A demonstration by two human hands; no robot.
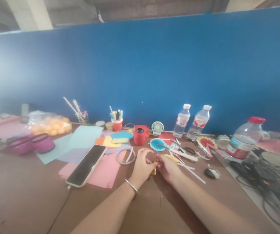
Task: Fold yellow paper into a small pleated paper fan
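My left hand (143, 165), with a bangle on its wrist, has thumb and fingers curled around a small yellow piece (154, 171) that looks like folded paper. Most of that piece is hidden by the fingers. Close against it, my right hand (168, 167) is closed with its fingertips pinched together; what they hold cannot be made out. Just beyond the fingertips lies a round blue pleated paper fan (156, 143) with a white edge and a thin stick pointing down at my right hand. A yellow pleated paper piece (171, 158) lies beside the right hand.
Paper strips (191, 172) and scissors (190, 150) lie to the right, near water bottles (182, 121). Leftward are a phone (87, 165), coloured paper sheets (104, 172) and a tape roll (119, 158). A red cup (139, 137) stands ahead, before a blue partition (140, 71).
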